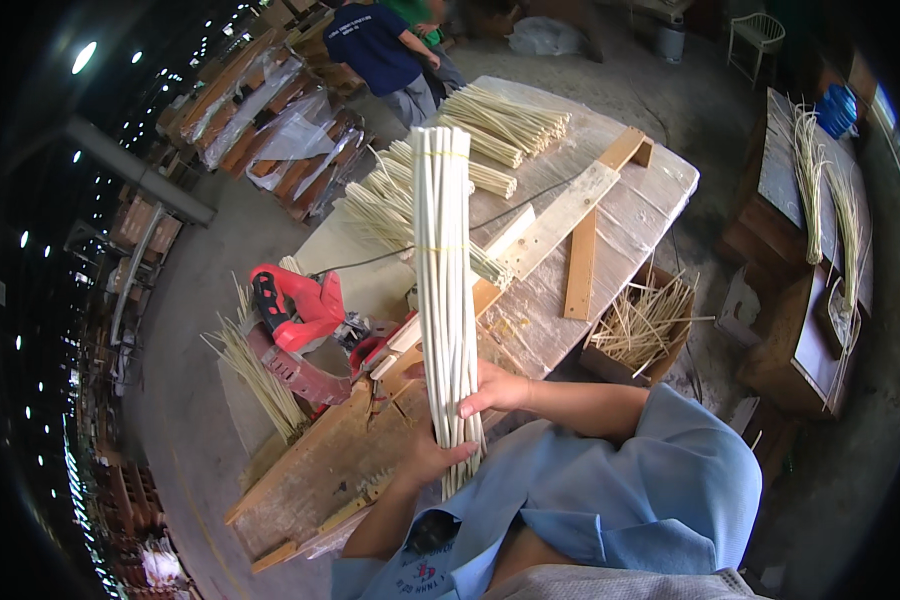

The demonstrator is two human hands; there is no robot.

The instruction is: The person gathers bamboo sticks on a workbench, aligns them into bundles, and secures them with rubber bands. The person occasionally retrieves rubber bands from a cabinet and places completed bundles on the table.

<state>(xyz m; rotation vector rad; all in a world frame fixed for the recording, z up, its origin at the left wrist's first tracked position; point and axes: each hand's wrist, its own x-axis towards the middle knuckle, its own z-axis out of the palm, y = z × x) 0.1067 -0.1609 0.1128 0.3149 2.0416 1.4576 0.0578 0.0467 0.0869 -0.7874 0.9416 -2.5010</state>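
Note:
A tall bundle of pale rattan sticks [444,270] stands nearly upright in front of me, bound by thin bands near its top and middle. My right hand [492,388] grips its lower part from the right, thumb across the front. Lower down, my left hand [434,458] wraps the bundle from the left, close to its bottom end. Just left of the bundle is a red miter saw [300,310] with a black handle, mounted on a wooden work surface [325,468]. Part of the saw is hidden behind the sticks.
Further bundles of sticks [505,120] lie on the worktable [630,215], along with a wooden guide rail [565,220]. A dark cable crosses it. Right of the table, a box [618,366] holds offcuts. Long canes [810,190] hang over a side bench. Two people [375,50] stand beyond.

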